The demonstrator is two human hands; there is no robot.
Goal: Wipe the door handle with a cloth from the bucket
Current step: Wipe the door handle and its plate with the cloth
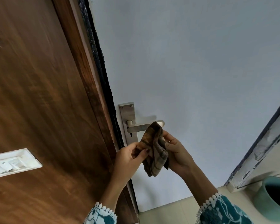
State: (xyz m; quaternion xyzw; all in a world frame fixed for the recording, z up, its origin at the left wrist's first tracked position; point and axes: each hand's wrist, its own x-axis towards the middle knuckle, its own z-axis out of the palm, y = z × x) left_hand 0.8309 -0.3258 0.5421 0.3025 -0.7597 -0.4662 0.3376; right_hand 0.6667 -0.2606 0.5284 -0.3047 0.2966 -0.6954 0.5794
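A silver lever door handle [138, 127] on a metal backplate [128, 113] sits on the pale blue door. A brown checked cloth [153, 149] hangs between both hands just below the lever, and its top corner overlaps the lever's free end. My left hand [129, 156] pinches the cloth's left edge. My right hand [176, 151] grips its right side. The teal bucket [271, 196] stands on the floor at the lower right, partly cut off by the frame edge.
A dark wooden panel [39, 102] fills the left side, with a white switch plate [11, 162] set in it. The door frame with peeling paint [262, 151] runs along the right. Pale floor tiles [168, 212] lie below the door.
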